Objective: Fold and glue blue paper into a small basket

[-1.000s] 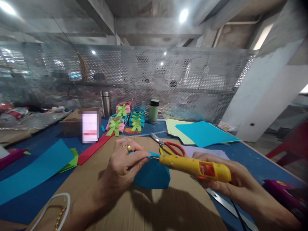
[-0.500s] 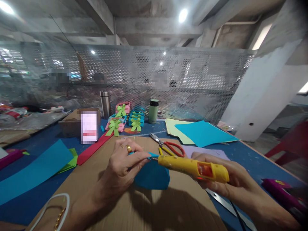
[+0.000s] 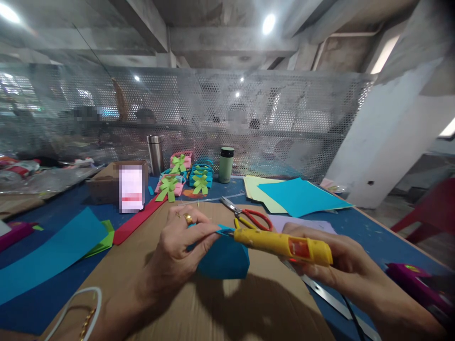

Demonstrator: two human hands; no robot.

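Observation:
Pinched between the thumb and fingers of my left hand (image 3: 186, 237) is the upper edge of a folded blue paper piece (image 3: 225, 260), held just above a brown cardboard sheet (image 3: 177, 312). My right hand (image 3: 334, 255) is wrapped round a yellow hot glue gun (image 3: 280, 245). Its metal tip points left and meets the paper's top edge, close to my left fingertips. Whether glue is coming out, I cannot tell. Behind the glue gun lie scissors (image 3: 254, 219) with red and yellow handles.
Small pink and blue paper baskets with green bows (image 3: 201, 182) stand at the back, near a green tumbler (image 3: 226, 166) and a steel flask (image 3: 155, 155). Coloured sheets (image 3: 302, 196) lie back right. A metal ruler (image 3: 329, 298) rests under my right forearm; blue paper (image 3: 57, 253) lies left.
The glue gun and my right hand have shifted very slightly left. My left hand keeps its pinch on the blue paper, whose top edge now shows a little more opening.

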